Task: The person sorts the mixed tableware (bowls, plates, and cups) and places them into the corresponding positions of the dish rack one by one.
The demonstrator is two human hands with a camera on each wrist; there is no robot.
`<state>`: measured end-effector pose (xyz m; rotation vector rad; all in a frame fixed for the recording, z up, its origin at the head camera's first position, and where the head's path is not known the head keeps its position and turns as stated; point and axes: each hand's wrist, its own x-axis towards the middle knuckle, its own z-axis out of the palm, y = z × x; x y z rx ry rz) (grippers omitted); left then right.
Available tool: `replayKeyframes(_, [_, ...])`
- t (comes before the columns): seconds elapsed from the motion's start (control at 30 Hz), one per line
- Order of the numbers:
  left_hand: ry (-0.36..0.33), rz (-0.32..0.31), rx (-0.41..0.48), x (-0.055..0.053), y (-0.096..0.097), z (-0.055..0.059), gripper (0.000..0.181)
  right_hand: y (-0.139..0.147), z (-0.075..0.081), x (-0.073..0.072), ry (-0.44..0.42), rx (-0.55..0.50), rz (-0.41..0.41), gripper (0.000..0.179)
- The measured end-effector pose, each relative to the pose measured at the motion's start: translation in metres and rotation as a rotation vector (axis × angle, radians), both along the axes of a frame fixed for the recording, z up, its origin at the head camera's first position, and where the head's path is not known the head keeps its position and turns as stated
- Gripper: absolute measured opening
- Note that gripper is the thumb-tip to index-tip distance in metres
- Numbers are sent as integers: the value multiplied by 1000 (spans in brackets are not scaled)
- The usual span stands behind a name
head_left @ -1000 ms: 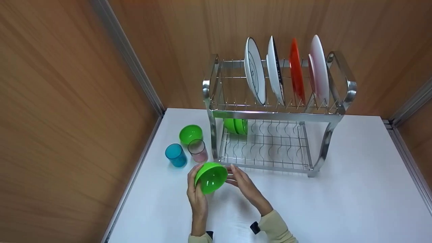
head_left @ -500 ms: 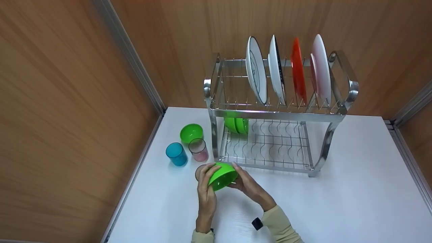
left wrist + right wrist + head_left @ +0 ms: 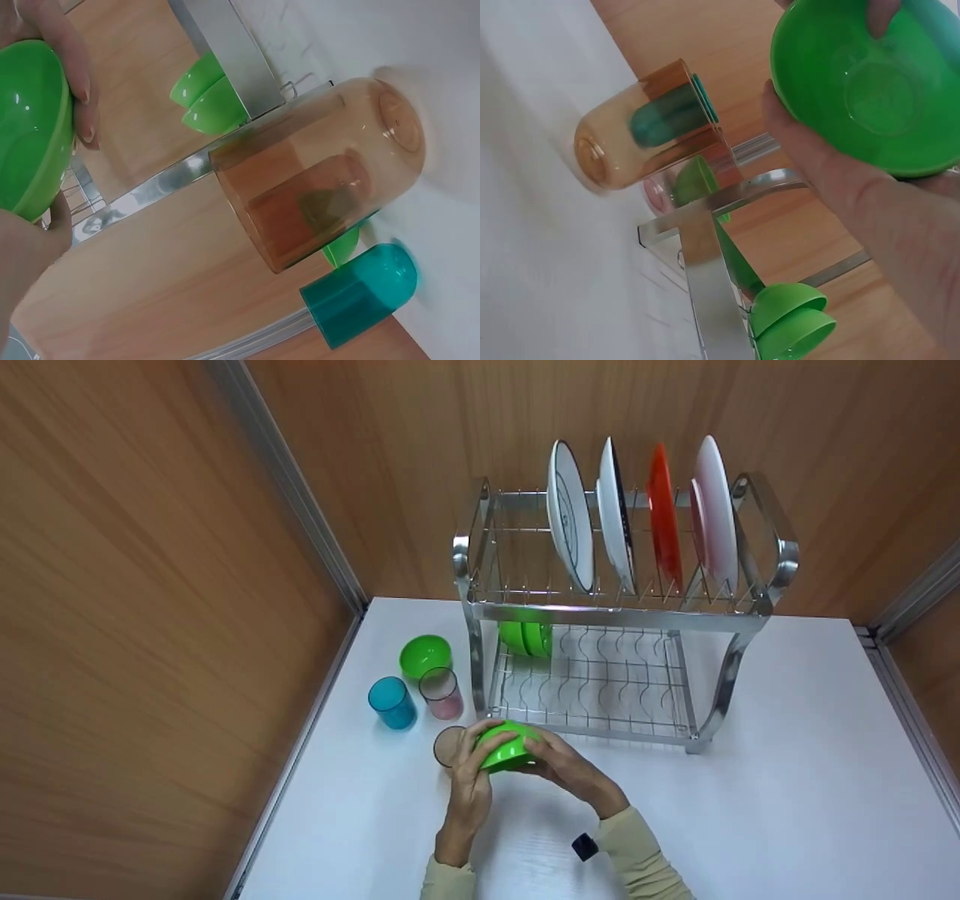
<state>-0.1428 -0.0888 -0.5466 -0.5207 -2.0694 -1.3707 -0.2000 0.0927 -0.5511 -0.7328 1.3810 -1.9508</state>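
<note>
Above the table in the head view, a glossy green bowl (image 3: 510, 751) is tilted with its opening turned down and away. My left hand (image 3: 472, 784) grips its left side, fingers spread over the outer wall. On the other side my right hand (image 3: 566, 765) holds the wall, its thumb at the bowl's right edge. The right wrist view looks into the green bowl (image 3: 885, 97), where a fingertip presses the inner wall. Right beside the left hand stands a clear amber tumbler (image 3: 448, 746), partly hidden by that hand.
A two-tier metal dish rack (image 3: 615, 619) holds several upright plates above and green bowls (image 3: 525, 639) at its lower left. Left of it stand a blue tumbler (image 3: 392, 703), a pink tumbler (image 3: 442, 695) and another green bowl (image 3: 425, 656). Wooden panels (image 3: 150, 622) border the white table.
The green bowl has moved right and tipped over, its opening turning from view. My right hand has gone from fingertips near the rim to holding it, and the amber tumbler has come into view.
</note>
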Motion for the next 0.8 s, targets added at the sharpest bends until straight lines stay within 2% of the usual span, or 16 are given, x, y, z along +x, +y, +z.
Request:
replayKeyframes(0.23, [-7,-112,-36,-7,-2,7,60,6,1,-5,22,39,-75,64])
replayKeyframes(0.4, [-17,-186,-54,-13,-4,14,55,13,0,-10,104,135,-147,55])
replayKeyframes(0.57, [-46,-195,-132,-17,-10,17,54,17,1,-14,172,211,-221,55])
replayKeyframes(0.7, [-66,-177,-210,-20,-16,19,55,20,2,-16,177,254,-273,60])
replayKeyframes(0.8, [-82,-166,-222,-22,-20,21,51,24,2,-19,179,275,-315,64])
